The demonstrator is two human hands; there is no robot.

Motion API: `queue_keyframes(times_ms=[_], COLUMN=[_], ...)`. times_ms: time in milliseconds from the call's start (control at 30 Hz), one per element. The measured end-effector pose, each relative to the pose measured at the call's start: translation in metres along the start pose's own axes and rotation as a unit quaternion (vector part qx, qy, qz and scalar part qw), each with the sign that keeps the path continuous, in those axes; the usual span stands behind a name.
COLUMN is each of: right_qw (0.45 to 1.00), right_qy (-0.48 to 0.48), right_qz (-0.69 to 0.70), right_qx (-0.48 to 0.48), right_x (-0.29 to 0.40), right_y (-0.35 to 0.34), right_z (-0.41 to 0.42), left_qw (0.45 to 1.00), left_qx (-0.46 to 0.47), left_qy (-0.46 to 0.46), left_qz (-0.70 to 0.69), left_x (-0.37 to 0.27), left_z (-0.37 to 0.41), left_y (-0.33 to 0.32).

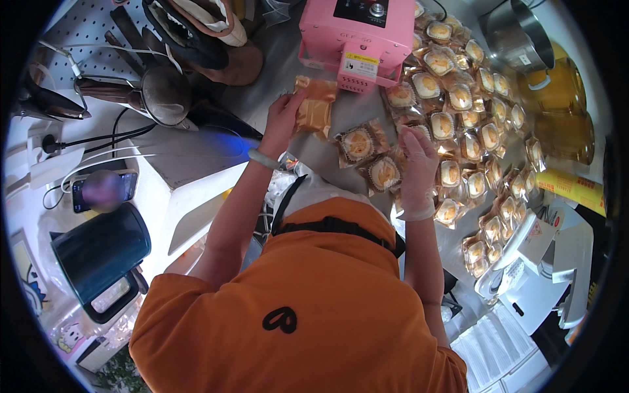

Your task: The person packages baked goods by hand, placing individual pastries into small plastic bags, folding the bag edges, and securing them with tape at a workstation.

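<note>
My left hand (pixel 281 123), bare with a bracelet at the wrist, grips the edge of a gold-coloured plastic packet (pixel 315 112) in front of a pink sealing machine (pixel 357 37). My right hand (pixel 418 169), in a thin clear glove, has its fingertips on a pastry in a paper cup (pixel 417 131) at the near side of many wrapped pastries. Whether it grips that pastry cannot be told. Two more pastries in clear wrappers, one (pixel 357 144) further left and one (pixel 384 173) nearer me, lie between my hands on the metal table (pixel 351 105).
Many wrapped pastries (pixel 461 96) spread over the right side. Beyond them stand a steel pot (pixel 521 42) and amber containers (pixel 562 132). A white appliance (pixel 540 245) is at lower right. At left are a dark green electric kettle (pixel 105 250), a phone (pixel 128 185), cables and hanging bags (pixel 206 24).
</note>
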State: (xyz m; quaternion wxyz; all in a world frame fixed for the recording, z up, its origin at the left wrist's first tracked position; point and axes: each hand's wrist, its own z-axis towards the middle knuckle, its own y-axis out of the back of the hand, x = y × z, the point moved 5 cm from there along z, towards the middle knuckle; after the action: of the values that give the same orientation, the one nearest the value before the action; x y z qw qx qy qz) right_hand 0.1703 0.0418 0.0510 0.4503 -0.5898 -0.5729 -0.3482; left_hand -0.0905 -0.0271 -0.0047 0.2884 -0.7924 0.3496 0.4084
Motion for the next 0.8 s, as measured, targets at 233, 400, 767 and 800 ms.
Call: queue_keyframes(times_ms=[233,400,767,800], right_qw=[0.978,0.982,0.995,0.993], right_qy=[-0.143,-0.119,0.026,0.043], right_qz=[0.036,0.031,0.089,0.092], right_qx=[0.145,0.144,-0.022,-0.053], right_x=[0.015,0.044,0.05,0.048], right_y=[-0.031,-0.002,0.144,0.164], right_z=[-0.03,-0.044,-0.052,-0.048], left_qw=[0.913,0.628,0.731,0.736], left_qx=[0.073,0.166,0.206,0.208], left_qy=[-0.286,-0.633,-0.524,-0.51], left_qz=[0.281,0.422,0.386,0.394], left_x=[-0.056,-0.065,-0.053,-0.05], left_z=[-0.091,-0.125,-0.127,-0.127], left_y=[-0.067,-0.111,-0.164,-0.165])
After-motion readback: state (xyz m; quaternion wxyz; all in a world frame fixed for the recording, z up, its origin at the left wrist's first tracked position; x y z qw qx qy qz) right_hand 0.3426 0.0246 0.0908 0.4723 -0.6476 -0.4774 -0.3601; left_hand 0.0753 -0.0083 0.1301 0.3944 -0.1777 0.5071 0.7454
